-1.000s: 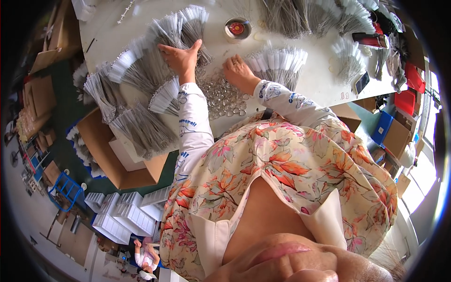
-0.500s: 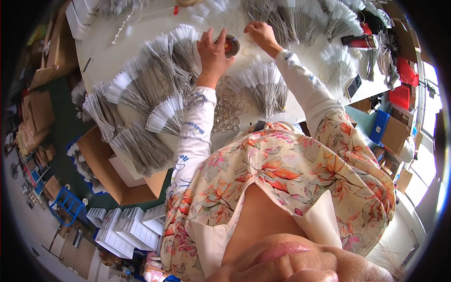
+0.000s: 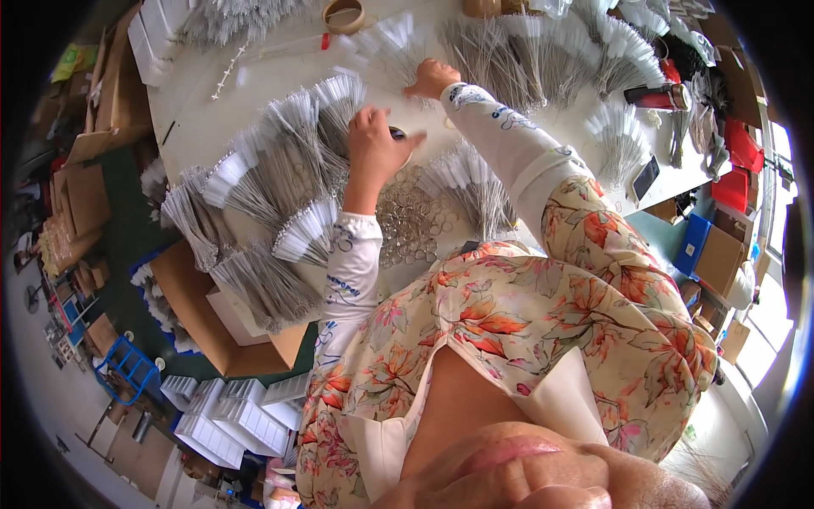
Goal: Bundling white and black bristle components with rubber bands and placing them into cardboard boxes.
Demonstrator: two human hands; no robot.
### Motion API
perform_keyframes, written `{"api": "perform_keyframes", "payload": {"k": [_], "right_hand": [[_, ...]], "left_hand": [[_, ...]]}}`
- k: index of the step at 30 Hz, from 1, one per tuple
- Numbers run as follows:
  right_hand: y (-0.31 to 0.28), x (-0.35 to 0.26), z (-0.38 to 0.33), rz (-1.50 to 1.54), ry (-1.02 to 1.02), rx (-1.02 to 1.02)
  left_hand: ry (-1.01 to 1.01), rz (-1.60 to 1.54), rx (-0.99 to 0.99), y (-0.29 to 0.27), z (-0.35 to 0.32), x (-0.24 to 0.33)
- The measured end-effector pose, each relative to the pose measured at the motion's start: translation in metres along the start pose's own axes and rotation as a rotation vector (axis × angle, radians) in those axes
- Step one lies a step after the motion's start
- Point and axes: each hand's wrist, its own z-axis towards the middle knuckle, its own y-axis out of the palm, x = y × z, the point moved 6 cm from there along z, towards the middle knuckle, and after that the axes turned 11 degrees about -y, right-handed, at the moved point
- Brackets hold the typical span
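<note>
My left hand (image 3: pixel 377 157) is curled around a dark, round tape-like roll (image 3: pixel 397 133), its thumb pointing right. Most of that roll is hidden behind the fingers. Farther off and to the right, my right hand (image 3: pixel 434 78) has its fingers pinched together at the lower end of a spread bundle of thin grey wires with white tips (image 3: pixel 390 41). What the fingertips hold there is too small and blurred to tell. Between my forearms lies a heap of metal rings (image 3: pixel 411 225), beside another fanned wire bundle (image 3: pixel 475 187).
Several more wire bundles (image 3: pixel 297 127) cover the left of the white table (image 3: pixel 195 110), and others (image 3: pixel 543 51) lie at the far right. A brown tape roll (image 3: pixel 343 15) is at the back. A phone (image 3: pixel 646 177) and a dark-red flask (image 3: pixel 660 97) stand right. An open carton (image 3: pixel 195 314) sits left.
My left hand has drawn nearer to me with the dark roll, which is now more covered. My right hand has shifted left and nearer. The whole view has tilted slightly.
</note>
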Motion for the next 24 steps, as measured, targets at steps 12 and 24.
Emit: {"api": "perform_keyframes", "payload": {"k": [12,24], "right_hand": [[0.051,-0.016,-0.045,0.135,-0.023,-0.168],[-0.019,0.041,-0.095,0.344,-0.095,0.153]], "left_hand": [[-0.391,0.115,-0.176,0.076,0.108,-0.045],[-0.302,0.262,-0.234,0.045,0.102,0.012]]}}
